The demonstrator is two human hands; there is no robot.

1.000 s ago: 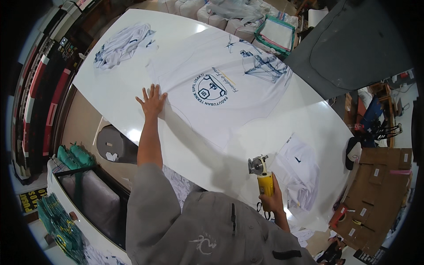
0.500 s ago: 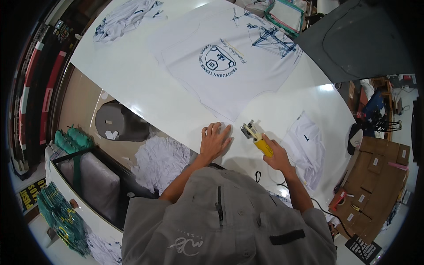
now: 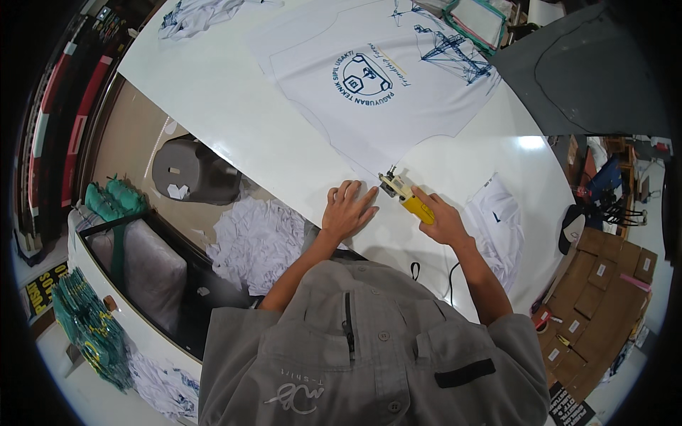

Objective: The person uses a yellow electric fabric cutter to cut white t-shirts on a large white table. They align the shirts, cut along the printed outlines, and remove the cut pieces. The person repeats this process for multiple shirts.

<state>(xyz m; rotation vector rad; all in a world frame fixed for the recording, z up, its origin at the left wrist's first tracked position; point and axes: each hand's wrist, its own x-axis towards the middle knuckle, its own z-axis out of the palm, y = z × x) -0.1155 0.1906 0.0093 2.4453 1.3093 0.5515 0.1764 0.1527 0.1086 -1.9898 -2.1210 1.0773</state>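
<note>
A yellow handheld electric fabric cutter (image 3: 400,190) with a pale metal head is gripped by its handle in my right hand (image 3: 445,221). Its head meets the near corner of a large white fabric panel (image 3: 312,92), which lies flat on the white table (image 3: 220,99). Dark blue line drawings and a round emblem are printed on that panel. My left hand (image 3: 348,209) rests palm down on the tabletop, fingers spread, just left of the cutter head. Right of my right hand lies a loose white fabric piece (image 3: 503,245) with a small dark mark.
A crumpled printed white cloth (image 3: 195,18) lies at the far left of the table. A black cord (image 3: 450,284) runs near my right forearm. Beyond the left edge are a dark stool (image 3: 195,170) and a white fabric heap (image 3: 256,238). Cardboard (image 3: 593,312) stands at right.
The cutter has moved up and left, from a small gap to the panel's near corner. My left hand stays nearly in place. The view has shifted slightly.
</note>
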